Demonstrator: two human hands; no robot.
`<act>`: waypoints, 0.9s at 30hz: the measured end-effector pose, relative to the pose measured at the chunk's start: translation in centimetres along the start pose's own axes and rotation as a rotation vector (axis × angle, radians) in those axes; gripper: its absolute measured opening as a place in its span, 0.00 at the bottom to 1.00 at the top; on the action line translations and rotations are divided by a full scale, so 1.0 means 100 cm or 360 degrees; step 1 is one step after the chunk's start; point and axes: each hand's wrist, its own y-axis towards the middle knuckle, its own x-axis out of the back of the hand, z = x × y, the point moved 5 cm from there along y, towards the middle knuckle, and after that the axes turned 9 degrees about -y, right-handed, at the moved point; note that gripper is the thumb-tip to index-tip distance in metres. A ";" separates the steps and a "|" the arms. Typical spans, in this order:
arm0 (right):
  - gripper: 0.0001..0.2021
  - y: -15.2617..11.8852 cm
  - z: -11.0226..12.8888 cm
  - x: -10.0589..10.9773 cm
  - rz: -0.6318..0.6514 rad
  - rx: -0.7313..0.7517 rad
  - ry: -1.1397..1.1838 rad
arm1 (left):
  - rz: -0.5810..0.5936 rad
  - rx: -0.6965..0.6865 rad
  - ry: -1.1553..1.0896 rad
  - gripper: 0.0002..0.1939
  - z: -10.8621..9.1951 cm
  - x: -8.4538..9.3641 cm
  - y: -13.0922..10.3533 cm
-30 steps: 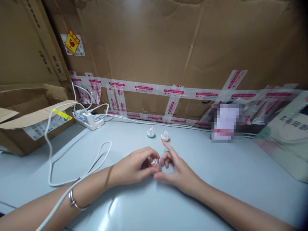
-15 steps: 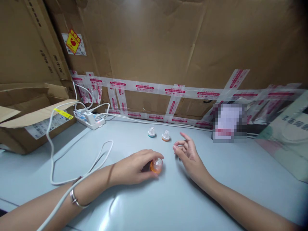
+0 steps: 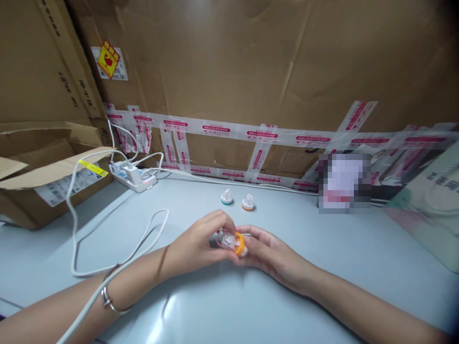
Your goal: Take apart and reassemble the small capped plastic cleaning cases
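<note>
Between both hands is a small clear-domed capsule (image 3: 227, 239) with an orange ring base, tipped on its side with the dome to the left. White detail shows inside the clear dome. My left hand (image 3: 206, 241) is closed round the dome end, thumb below and fingers above. At the orange end, my right hand (image 3: 272, 253) grips the base with thumb and fingers; some fingertips are hidden behind it. Farther back on the table stand two small upright white-topped pieces, a teal-based piece (image 3: 226, 197) and an orange-based piece (image 3: 248, 202).
A white cable (image 3: 75, 229) loops over the left forearm. Behind it are a power strip (image 3: 133, 177) with plugs and an open cardboard box (image 3: 68, 186). A large taped carton (image 3: 229, 76) walls the back. On the right stand a blurred-out phone-like object (image 3: 342, 184) and a pale printed box (image 3: 430, 205).
My right hand has come left and down from open air to take hold of the orange base. The capsule has been tipped from upright onto its side in my left hand.
</note>
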 end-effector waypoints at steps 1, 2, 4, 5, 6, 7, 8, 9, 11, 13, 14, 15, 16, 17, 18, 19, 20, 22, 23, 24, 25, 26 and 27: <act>0.14 0.000 0.000 0.000 0.0019 -0.0024 0.0036 | -0.0011 -0.0036 0.0047 0.16 -0.001 0.000 0.000; 0.13 0.000 0.000 0.000 0.0032 -0.0042 0.0056 | -0.0022 -0.0058 0.0093 0.16 -0.002 0.000 -0.001; 0.13 0.000 0.000 0.000 0.0072 -0.0046 0.0084 | -0.0024 -0.0070 0.0167 0.16 -0.003 -0.001 -0.001; 0.13 0.000 0.000 0.001 0.0090 -0.0036 0.0099 | -0.0015 -0.0071 0.0191 0.15 -0.002 -0.001 -0.001; 0.13 0.001 0.000 0.001 0.0102 -0.0031 0.0109 | 0.0001 -0.0071 0.0203 0.15 -0.002 -0.001 -0.001; 0.13 0.002 -0.001 0.001 0.0106 -0.0029 0.0113 | 0.0021 -0.0067 0.0206 0.14 -0.001 -0.002 -0.001; 0.14 0.003 -0.001 0.002 0.0101 -0.0029 0.0111 | 0.0041 -0.0063 0.0199 0.15 -0.001 -0.002 -0.001; 0.14 0.003 -0.002 0.002 0.0085 -0.0030 0.0100 | 0.0059 -0.0064 0.0183 0.15 0.000 -0.002 -0.001; 0.15 0.004 -0.003 0.003 0.0043 -0.0023 0.0068 | 0.0091 -0.0081 0.0142 0.15 0.000 -0.001 -0.001; 0.15 0.004 -0.005 0.004 0.0004 -0.0017 0.0047 | 0.0108 -0.0083 0.0125 0.14 -0.001 0.000 -0.001; 0.15 0.004 -0.006 0.004 -0.0009 -0.0015 0.0036 | 0.0106 -0.0071 0.0129 0.14 -0.002 0.001 -0.001; 0.14 0.004 -0.006 0.004 -0.0016 -0.0012 0.0025 | 0.0096 -0.0049 0.0140 0.13 -0.002 0.002 0.000; 0.14 0.003 -0.007 0.004 -0.0020 -0.0009 0.0009 | 0.0081 -0.0020 0.0152 0.12 -0.003 0.002 0.000; 0.14 0.003 -0.007 0.004 -0.0024 -0.0003 -0.0009 | 0.0064 0.0015 0.0164 0.12 -0.003 0.002 0.001; 0.15 0.003 -0.007 0.004 -0.0026 0.0006 -0.0028 | 0.0047 0.0051 0.0171 0.11 -0.004 0.002 0.001; 0.15 0.003 -0.007 0.004 -0.0027 0.0017 -0.0049 | 0.0029 0.0092 0.0177 0.11 -0.003 0.002 0.001; 0.16 0.003 -0.007 0.004 -0.0030 0.0024 -0.0066 | 0.0010 0.0136 0.0180 0.11 -0.003 0.002 0.001; 0.16 0.004 -0.006 0.003 -0.0045 0.0031 -0.0094 | -0.0017 0.0222 0.0182 0.11 -0.001 0.001 0.001; 0.16 0.004 -0.006 0.003 -0.0055 0.0032 -0.0107 | -0.0028 0.0259 0.0177 0.11 -0.001 0.000 0.000; 0.16 0.004 -0.005 0.003 -0.0066 0.0033 -0.0122 | -0.0033 0.0296 0.0165 0.11 0.000 0.000 0.000; 0.16 0.004 -0.005 0.003 -0.0073 0.0034 -0.0135 | -0.0034 0.0337 0.0147 0.11 0.002 0.000 0.000; 0.16 0.004 -0.005 0.003 -0.0079 0.0037 -0.0145 | -0.0037 0.0383 0.0126 0.12 0.003 -0.001 -0.001; 0.16 0.003 -0.005 0.004 -0.0079 0.0039 -0.0155 | -0.0042 0.0438 0.0107 0.13 0.005 -0.001 -0.001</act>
